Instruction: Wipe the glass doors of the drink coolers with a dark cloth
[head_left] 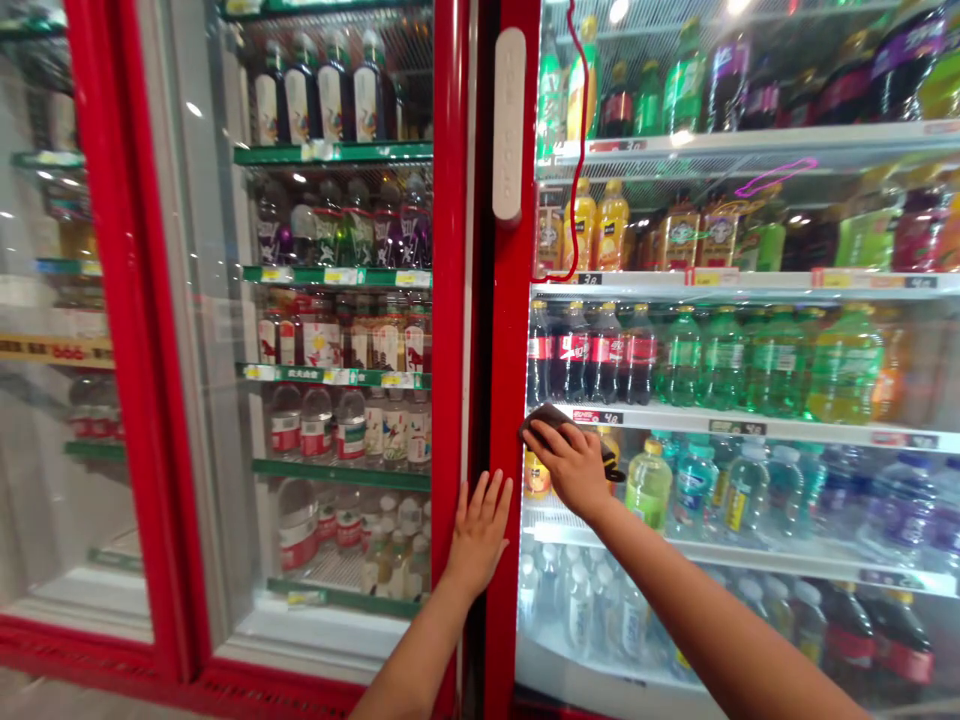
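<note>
My right hand presses a dark cloth against the glass door of the right-hand fridge, near the door's left edge. A thin dark loop sticks out beside the wrist. Lower and to the left, my left hand lies with fingers spread across the gap between the two fridges, its fingertips at the red door frame. It holds nothing. Higher on that frame is a long white handle.
Behind the right glass are lit shelves of bottled drinks. The left fridge has green-edged shelves with bottles. A red line curves down the right glass, and a pink mark shows farther right.
</note>
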